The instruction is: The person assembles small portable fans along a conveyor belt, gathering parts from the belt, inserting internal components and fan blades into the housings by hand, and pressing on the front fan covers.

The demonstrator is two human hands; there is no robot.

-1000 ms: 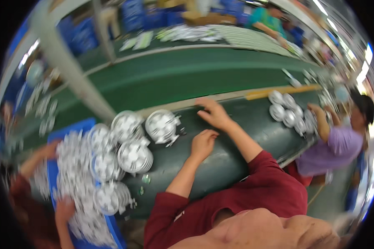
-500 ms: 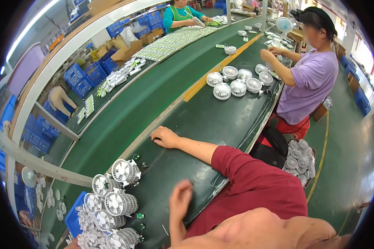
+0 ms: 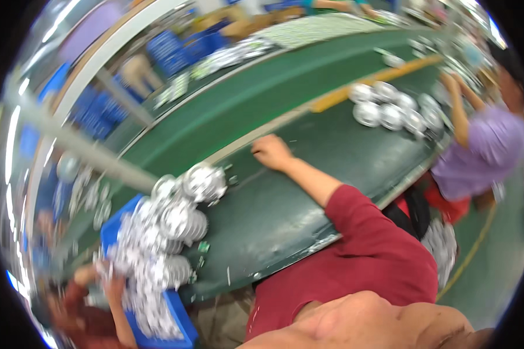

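My right hand (image 3: 273, 152) rests on the far side of the dark green worktop (image 3: 279, 215), beside the strip along the conveyor. Its fingers are loosely bent and apart, and nothing shows in them. My left hand is out of the picture. To the left of my right hand stand stacked white fan heads (image 3: 183, 222), smeared by motion. Small green circuit boards (image 3: 204, 247) stick out beside the stacks on the worktop. Further right lies a group of round white fan heads (image 3: 391, 116), closer to the co-worker than to me.
A blue bin (image 3: 180, 320) of white plastic parts stands at the left, where another person's hands (image 3: 115, 288) work. Someone in a purple top (image 3: 486, 139) sits at the right. The green conveyor (image 3: 233, 110) runs behind the worktop; a pale post (image 3: 105, 160) crosses the left.
The view has swung toward the left, blurring everything and bringing the blue bin and the left-hand person into sight. My left hand has gone from view; my right hand stays on the worktop.
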